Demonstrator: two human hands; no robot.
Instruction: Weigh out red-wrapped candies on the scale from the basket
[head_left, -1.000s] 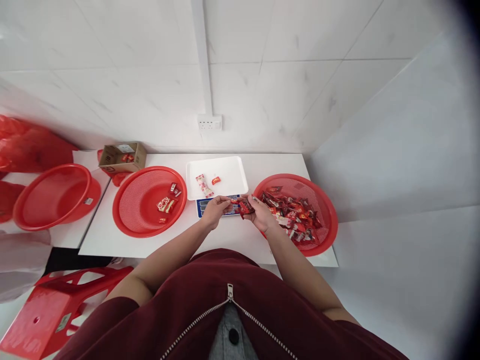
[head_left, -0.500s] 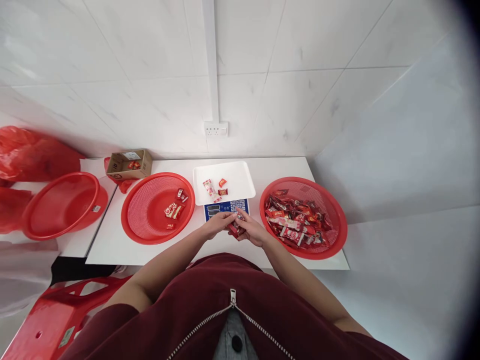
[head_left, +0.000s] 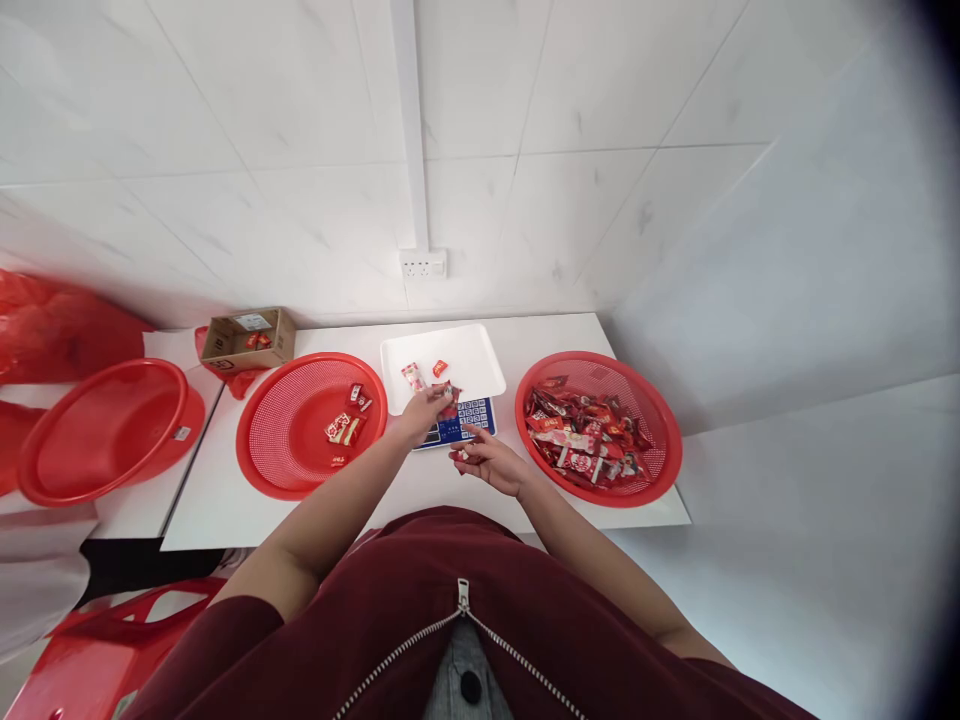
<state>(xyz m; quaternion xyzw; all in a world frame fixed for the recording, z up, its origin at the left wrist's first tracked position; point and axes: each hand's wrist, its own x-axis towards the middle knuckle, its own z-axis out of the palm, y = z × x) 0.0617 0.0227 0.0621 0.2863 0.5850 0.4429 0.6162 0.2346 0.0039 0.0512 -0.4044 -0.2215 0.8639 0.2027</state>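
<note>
My left hand [head_left: 426, 411] is closed on a red wrapped candy [head_left: 452, 398] at the front edge of a white tray [head_left: 480, 355]. The tray sits on a blue-fronted digital scale [head_left: 474, 415]. A pink-and-white candy stick [head_left: 412, 376] and a small red-orange candy [head_left: 439, 368] lie on the tray. In front of the scale, my right hand [head_left: 499, 465] holds red wrapped candy [head_left: 465, 458] in curled fingers; how many pieces is hidden.
At the right stands a red mesh basket [head_left: 670, 440] heaped with wrapped candies. Another red mesh basket [head_left: 277, 440] at the left has several candies. Behind it is a cardboard box [head_left: 217, 345] with red packets. A red basin [head_left: 180, 375] stands farther left.
My hands were together before the scale and have parted. The left moved forward to the tray with a red candy; the right stayed low, holding candy. The view shifted slightly.
</note>
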